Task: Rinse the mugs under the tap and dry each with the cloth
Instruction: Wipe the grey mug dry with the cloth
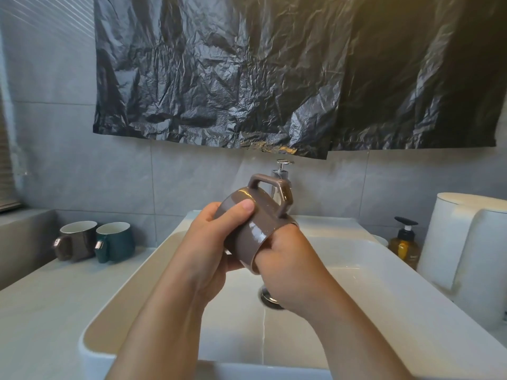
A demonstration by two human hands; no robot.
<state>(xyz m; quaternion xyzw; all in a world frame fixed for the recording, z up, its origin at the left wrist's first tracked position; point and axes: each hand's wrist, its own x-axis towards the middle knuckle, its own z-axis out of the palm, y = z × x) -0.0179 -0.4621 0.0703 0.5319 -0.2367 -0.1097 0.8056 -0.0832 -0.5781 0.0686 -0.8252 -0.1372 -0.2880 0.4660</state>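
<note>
Your left hand (208, 242) wraps the base of the glossy taupe ceramic mug (252, 229), tilted sideways; just right of it, your right hand (285, 259) hooks its fingers inside the mouth. Wet glaze could let the mug slip onto the white basin (90, 338) below.

The brown mug (253, 229) looks shiny and smooth. The tap (281, 174) is shiny metal. The black plastic sheet (274, 78) is crinkly.

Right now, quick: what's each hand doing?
Left hand: grips the brown mug.
Right hand: fingers inside the brown mug's mouth; grip cannot be told.
</note>
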